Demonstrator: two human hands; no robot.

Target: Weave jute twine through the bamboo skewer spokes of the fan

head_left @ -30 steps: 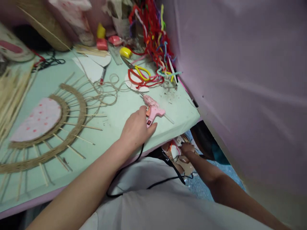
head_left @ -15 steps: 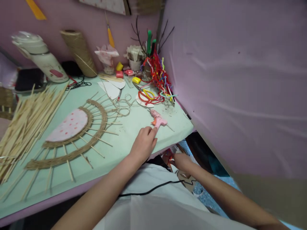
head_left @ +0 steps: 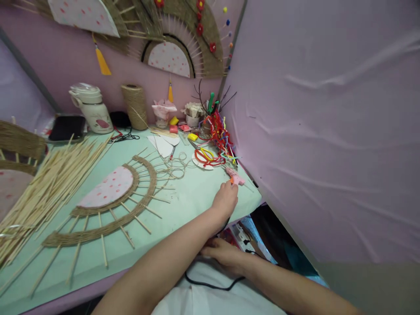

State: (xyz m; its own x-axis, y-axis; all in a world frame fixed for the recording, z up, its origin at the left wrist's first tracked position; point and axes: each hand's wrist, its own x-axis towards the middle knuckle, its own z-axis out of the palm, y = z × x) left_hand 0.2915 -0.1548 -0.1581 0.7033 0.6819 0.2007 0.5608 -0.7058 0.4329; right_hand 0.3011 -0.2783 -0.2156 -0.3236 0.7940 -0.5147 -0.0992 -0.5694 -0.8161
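Observation:
My left hand (head_left: 225, 200) is closed around the handle of a pink hot glue gun (head_left: 234, 176), which lies at the right end of the table. Below the table's front edge, my right hand (head_left: 223, 253) is curled, its fingertips partly in shadow beside my left forearm. A black cord (head_left: 210, 286) loops over my lap close to that hand; whether the fingers grip it is hidden. Left of the glue gun lies a half-round woven piece (head_left: 108, 229) of twine and thin sticks, with a dotted cloth centre (head_left: 110, 186).
Many thin wooden sticks (head_left: 55, 188) cover the table's left side. Behind stand a bottle (head_left: 95, 111), a twine spool (head_left: 134, 107) and cups. Scissors (head_left: 205, 155) and red pipe cleaners (head_left: 219, 131) sit in the right corner. A power strip (head_left: 241, 236) shows below.
My view has tilted up, showing more of the wall pieces. The right hand has moved left, away from the power strip, towards my left forearm. My left hand stays on the glue gun.

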